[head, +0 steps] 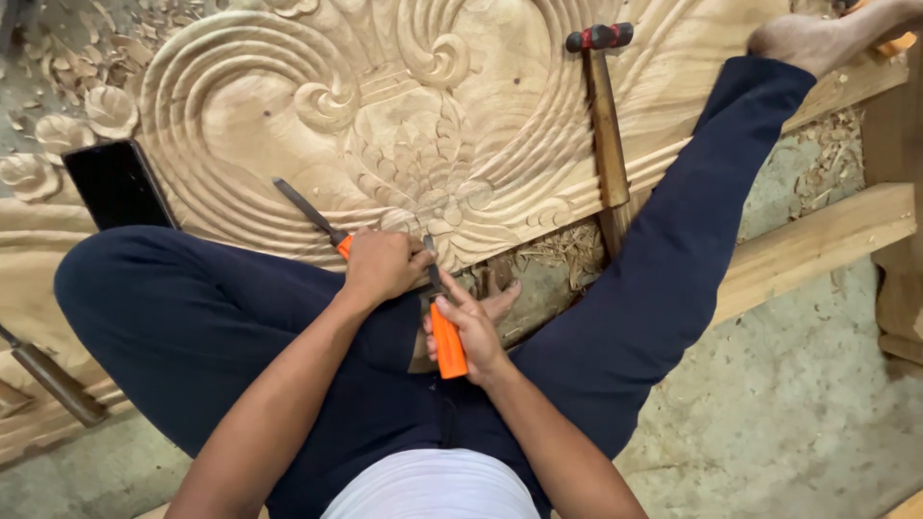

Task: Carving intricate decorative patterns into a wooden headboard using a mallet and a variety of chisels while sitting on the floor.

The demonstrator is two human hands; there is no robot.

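Observation:
I sit cross-legged on a large carved wooden panel [404, 106] with swirl and flower relief. My left hand [383, 265] is closed around a chisel [310, 213] whose orange handle is mostly hidden in the fist; its metal blade points up-left across the carving. My right hand [471, 327] grips a second chisel with an orange handle [447, 346], its thin blade [431, 261] reaching up toward the panel's lower edge beside my left hand. The two hands nearly touch.
A hammer [606, 115] with a wooden handle and red-black head lies on the panel at the right. A dark phone [115, 183] rests at the left. Another wooden-handled tool [53, 380] lies far left. Wood shavings [567, 245] cover the floor, timber beams [817, 240] at right.

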